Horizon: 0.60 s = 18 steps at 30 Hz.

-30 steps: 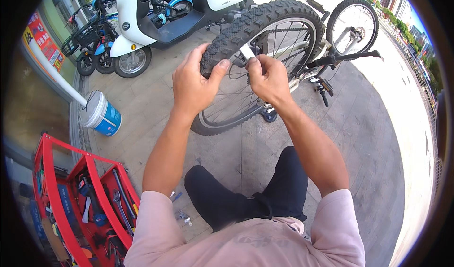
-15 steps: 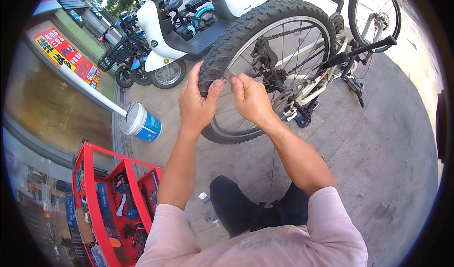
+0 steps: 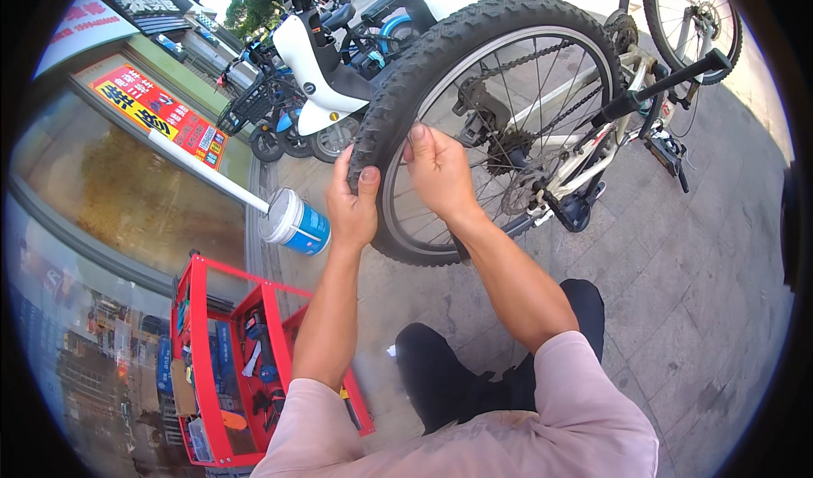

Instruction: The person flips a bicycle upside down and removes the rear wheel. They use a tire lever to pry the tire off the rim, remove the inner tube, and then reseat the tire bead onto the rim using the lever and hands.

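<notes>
Tyre [image 3: 413,78], one, in left hand [image 3: 351,211]; right hand [image 3: 442,175] apparently at one rim [image 3: 550,33]

- I read the tyre [image 3: 398,88] as matt rubber — rough and knobbly.
- Its rim [image 3: 389,203] looks like smooth, dull metal.
- The bicycle frame [image 3: 569,169] shows me glossy paint.
- Smooth, shiny plastic on the scooter [image 3: 298,59], I'd say.
- The red tool cart [image 3: 199,334]: painted metal — fairly glossy.
- Matt cloth on the shirt [image 3: 589,385] and trousers [image 3: 436,372].

Shows a white scooter [image 3: 298,59] parked before other two-wheelers [image 3: 247,107], a blue-and-white bucket [image 3: 306,229] beside the storefront [image 3: 127,186], a white pole [image 3: 207,174] slanting down to it, a red-and-yellow sign [image 3: 157,110] and green trees [image 3: 258,0] beyond.
</notes>
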Each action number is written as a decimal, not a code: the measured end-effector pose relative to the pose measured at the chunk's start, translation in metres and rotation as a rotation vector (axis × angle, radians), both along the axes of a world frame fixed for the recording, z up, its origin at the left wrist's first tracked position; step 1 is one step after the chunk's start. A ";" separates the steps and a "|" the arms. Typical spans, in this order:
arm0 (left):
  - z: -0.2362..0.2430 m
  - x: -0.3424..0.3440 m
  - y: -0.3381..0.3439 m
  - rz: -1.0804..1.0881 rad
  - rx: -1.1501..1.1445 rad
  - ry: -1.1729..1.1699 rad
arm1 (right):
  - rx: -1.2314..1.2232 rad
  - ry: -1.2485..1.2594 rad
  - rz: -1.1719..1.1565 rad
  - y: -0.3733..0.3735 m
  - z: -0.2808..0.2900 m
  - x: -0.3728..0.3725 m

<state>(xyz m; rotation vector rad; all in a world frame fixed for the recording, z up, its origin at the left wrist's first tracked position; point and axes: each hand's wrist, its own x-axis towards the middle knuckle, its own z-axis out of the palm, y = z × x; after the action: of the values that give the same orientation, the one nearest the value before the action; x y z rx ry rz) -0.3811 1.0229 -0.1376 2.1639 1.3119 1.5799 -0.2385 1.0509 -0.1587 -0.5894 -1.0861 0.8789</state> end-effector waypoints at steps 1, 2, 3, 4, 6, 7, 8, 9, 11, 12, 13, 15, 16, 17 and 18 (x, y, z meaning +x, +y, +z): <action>0.002 0.002 0.000 0.027 -0.009 0.009 | -0.002 -0.010 -0.017 -0.001 0.001 0.002; 0.005 0.006 -0.001 0.054 -0.019 0.018 | -0.029 0.016 0.007 0.005 0.005 0.009; 0.006 0.009 -0.002 0.075 -0.031 0.020 | -0.017 0.032 0.011 0.008 0.004 0.011; 0.005 0.010 -0.001 0.058 -0.004 0.014 | -0.004 0.048 0.014 0.010 0.003 0.011; -0.005 0.006 -0.006 0.096 0.020 0.025 | -0.063 -0.039 0.114 0.004 0.004 0.025; -0.007 0.005 -0.008 0.116 0.035 0.029 | -0.047 -0.034 0.102 0.005 0.004 0.026; -0.007 0.005 -0.010 0.074 0.003 -0.024 | -0.031 -0.029 0.089 0.008 0.003 0.025; -0.004 0.008 -0.012 0.049 -0.039 -0.023 | -0.012 -0.028 0.073 0.010 0.004 0.027; 0.009 0.003 -0.017 0.002 -0.120 -0.017 | 0.036 -0.152 -0.047 0.007 0.008 0.029; 0.022 -0.007 -0.013 -0.050 -0.147 0.061 | 0.040 -0.202 -0.064 0.002 0.015 0.034; 0.040 0.003 -0.012 -0.036 -0.164 0.127 | 0.022 -0.259 -0.081 -0.002 0.013 0.037; 0.084 0.039 -0.006 -0.059 -0.106 0.216 | -0.003 -0.298 -0.063 -0.003 0.009 0.039; 0.092 0.048 0.005 -0.025 -0.098 0.329 | 0.020 -0.301 -0.065 -0.007 0.008 0.035; 0.096 0.055 0.011 0.011 -0.090 0.441 | 0.043 -0.305 -0.066 -0.010 0.007 0.030; 0.093 0.067 0.011 0.090 -0.106 0.498 | 0.057 -0.225 -0.051 -0.006 0.001 0.026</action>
<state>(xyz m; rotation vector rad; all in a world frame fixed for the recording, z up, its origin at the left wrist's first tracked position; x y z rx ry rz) -0.3145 1.0341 -0.0445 2.5579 1.5974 0.9943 -0.2126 1.0445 -0.1578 -0.6772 -1.2890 0.7478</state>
